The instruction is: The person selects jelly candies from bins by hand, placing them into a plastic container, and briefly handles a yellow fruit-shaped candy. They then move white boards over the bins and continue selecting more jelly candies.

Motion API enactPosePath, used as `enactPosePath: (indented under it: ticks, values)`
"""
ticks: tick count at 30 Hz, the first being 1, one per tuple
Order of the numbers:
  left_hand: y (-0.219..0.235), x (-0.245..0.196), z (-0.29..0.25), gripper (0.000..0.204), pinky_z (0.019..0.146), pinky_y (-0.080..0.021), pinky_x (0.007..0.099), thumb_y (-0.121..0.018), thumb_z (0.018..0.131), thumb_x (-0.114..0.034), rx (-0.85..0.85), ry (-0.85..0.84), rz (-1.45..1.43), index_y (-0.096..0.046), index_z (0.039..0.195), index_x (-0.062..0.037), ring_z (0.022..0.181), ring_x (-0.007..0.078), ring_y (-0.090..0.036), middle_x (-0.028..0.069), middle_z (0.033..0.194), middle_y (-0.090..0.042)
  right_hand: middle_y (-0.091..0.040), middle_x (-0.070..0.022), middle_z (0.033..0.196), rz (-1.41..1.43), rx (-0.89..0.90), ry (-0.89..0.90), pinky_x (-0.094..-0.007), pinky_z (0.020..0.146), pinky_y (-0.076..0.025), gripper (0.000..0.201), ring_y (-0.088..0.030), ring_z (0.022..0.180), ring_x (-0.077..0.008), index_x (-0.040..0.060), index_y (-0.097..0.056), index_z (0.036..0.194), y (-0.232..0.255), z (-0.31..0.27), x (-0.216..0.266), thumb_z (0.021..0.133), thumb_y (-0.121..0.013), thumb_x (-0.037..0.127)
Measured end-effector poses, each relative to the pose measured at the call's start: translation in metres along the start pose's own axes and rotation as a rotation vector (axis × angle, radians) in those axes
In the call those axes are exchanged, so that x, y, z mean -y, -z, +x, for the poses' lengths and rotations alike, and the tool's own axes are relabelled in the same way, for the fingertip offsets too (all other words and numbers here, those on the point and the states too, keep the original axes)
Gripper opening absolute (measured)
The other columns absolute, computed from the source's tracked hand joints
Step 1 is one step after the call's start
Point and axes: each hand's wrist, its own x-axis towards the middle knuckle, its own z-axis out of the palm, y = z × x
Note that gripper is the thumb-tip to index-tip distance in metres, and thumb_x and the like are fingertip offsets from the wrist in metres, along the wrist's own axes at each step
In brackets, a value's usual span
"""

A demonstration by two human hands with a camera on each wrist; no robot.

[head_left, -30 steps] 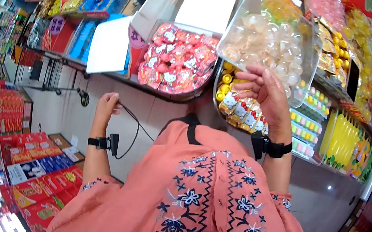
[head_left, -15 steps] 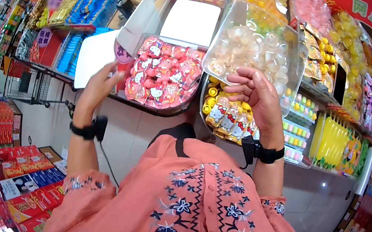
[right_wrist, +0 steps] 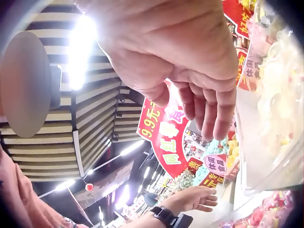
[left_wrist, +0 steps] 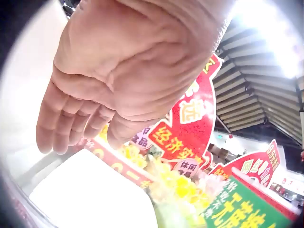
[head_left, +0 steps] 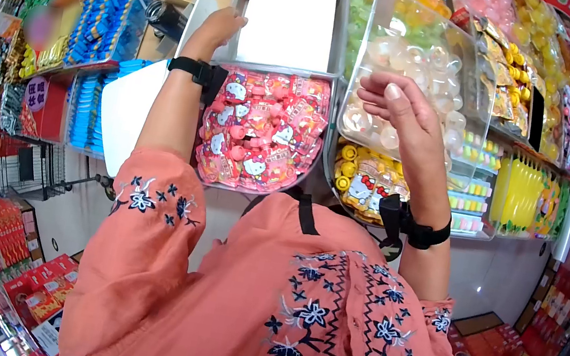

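Note:
My left hand (head_left: pixel 221 28) reaches forward over the display, its fingertips at the near left edge of a bright white panel (head_left: pixel 288 26) set in a clear bin. In the left wrist view the palm and relaxed fingers of this hand (left_wrist: pixel 123 71) show nothing held. Below it lies a bin of pink cartoon-cat candy packets (head_left: pixel 258 158). My right hand (head_left: pixel 408 108) hovers with fingers loosely extended over a clear plastic bin (head_left: pixel 433 14) of round translucent jelly balls (head_left: pixel 441 76). The right wrist view shows this hand (right_wrist: pixel 180 52) empty too.
Yellow-capped cartoon packets (head_left: pixel 367 184) fill the bin nearest my right forearm. Blue-wrapped sweets (head_left: pixel 103 23) and a second white panel (head_left: pixel 132 111) are at left. A dark cylindrical object (head_left: pixel 164 18) sits beside the upright white divider (head_left: pixel 205 2). A wire cart (head_left: pixel 23 168) stands lower left.
My left hand has risen from low beside the body, forward and rightward to the white panel. My right hand stays over the jelly-ball bin. My body has moved closer to the display.

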Motion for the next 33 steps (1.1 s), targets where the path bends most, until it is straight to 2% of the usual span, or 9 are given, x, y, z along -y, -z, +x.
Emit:
enactPosePath:
  ticks: [2,5,10,13,14,16,20,25,33]
  values:
    - [-0.014,0.022,0.031,0.039,0.054,-0.051,0.0356,-0.058,0.097,-0.033,-0.002,0.027,0.052,-0.06,0.111,0.0027,0.065,0.024,-0.061,0.016,0.093,-0.064,-0.067,-0.0067,0.109,-0.03,-0.025,0.009,-0.0281,0.093,-0.049,0.03,-0.063,0.106,-0.0158,-0.0007,-0.061,0.121,-0.015,0.011,-0.007,0.105,-0.052,0.024]
    - [-0.037,0.05,0.061,0.043,0.057,-0.05,0.0437,-0.06,0.093,-0.031,0.022,-0.027,0.087,-0.065,0.103,0.0111,0.062,0.0331,-0.066,0.0228,0.081,-0.068,-0.067,-0.0056,0.106,-0.24,-0.031,0.067,-0.026,0.09,-0.048,0.029,-0.062,0.101,-0.0134,-0.0014,-0.061,0.119,-0.029,0.023,-0.014,0.104,-0.053,0.022]
    - [-0.049,0.048,0.06,0.044,0.062,-0.052,0.0448,-0.064,0.089,-0.031,0.036,0.012,0.09,-0.067,0.099,0.0118,0.071,0.0367,-0.069,0.0279,0.086,-0.07,-0.067,-0.0099,0.101,-0.305,-0.036,0.047,-0.0271,0.085,-0.048,0.025,-0.061,0.093,-0.014,-0.0035,-0.061,0.117,-0.046,0.04,-0.016,0.101,-0.054,0.014]
    - [-0.054,0.045,0.062,0.044,0.069,-0.054,0.0448,-0.066,0.087,-0.03,0.071,0.028,0.151,-0.068,0.099,0.0118,0.079,0.0389,-0.071,0.0302,0.091,-0.07,-0.065,-0.0112,0.12,-0.347,0.057,-0.072,-0.0301,0.099,-0.047,0.031,-0.062,0.114,-0.018,-0.0049,-0.058,0.125,-0.04,0.05,-0.016,0.104,-0.05,0.017]
    - [-0.055,0.043,0.062,0.044,0.072,-0.055,0.0447,-0.067,0.087,-0.03,0.087,0.031,0.181,-0.068,0.1,0.0118,0.082,0.0396,-0.071,0.0308,0.093,-0.07,-0.066,-0.0101,0.115,-0.304,0.041,-0.084,-0.0289,0.095,-0.048,0.029,-0.062,0.109,-0.0162,-0.0047,-0.059,0.123,-0.039,0.052,-0.018,0.104,-0.051,0.016]
    - [-0.051,0.033,0.057,0.051,0.078,-0.054,0.043,-0.068,0.088,-0.034,0.137,0.033,0.252,-0.061,0.112,0.0102,0.09,0.037,-0.07,0.0294,0.101,-0.069,-0.067,-0.0081,0.105,-0.218,0.004,-0.102,-0.0266,0.087,-0.049,0.025,-0.062,0.097,-0.0126,-0.0043,-0.06,0.118,-0.039,0.056,-0.02,0.102,-0.053,0.014]
    - [-0.05,0.029,0.059,0.063,0.094,-0.051,0.0424,-0.071,0.085,-0.038,0.19,0.068,0.257,-0.056,0.122,0.0098,0.11,0.0414,-0.064,0.0327,0.118,-0.064,-0.067,-0.0091,0.112,-0.095,0.018,-0.222,-0.0276,0.093,-0.049,0.029,-0.063,0.11,-0.0145,-0.0051,-0.058,0.123,-0.031,0.06,-0.017,0.105,-0.05,0.016]
    - [-0.05,0.021,0.052,0.069,0.097,-0.049,0.0426,-0.071,0.085,-0.04,0.202,0.058,0.29,-0.052,0.13,0.0099,0.114,0.0429,-0.062,0.0333,0.125,-0.061,-0.067,-0.0103,0.114,-0.006,0.019,-0.284,-0.0273,0.092,-0.05,0.028,-0.064,0.108,-0.0152,-0.005,-0.057,0.124,-0.02,0.064,-0.022,0.104,-0.051,0.013]
    - [-0.038,-0.031,0.012,0.061,0.104,-0.045,0.0433,-0.064,0.094,-0.037,0.085,-0.306,0.234,-0.051,0.14,0.0004,0.123,0.0404,-0.056,0.0278,0.132,-0.058,-0.066,-0.0154,0.122,0.011,0.094,-0.317,-0.0311,0.09,-0.052,0.033,-0.066,0.106,-0.0185,-0.0032,-0.054,0.129,-0.013,0.07,-0.023,0.106,-0.049,0.02]
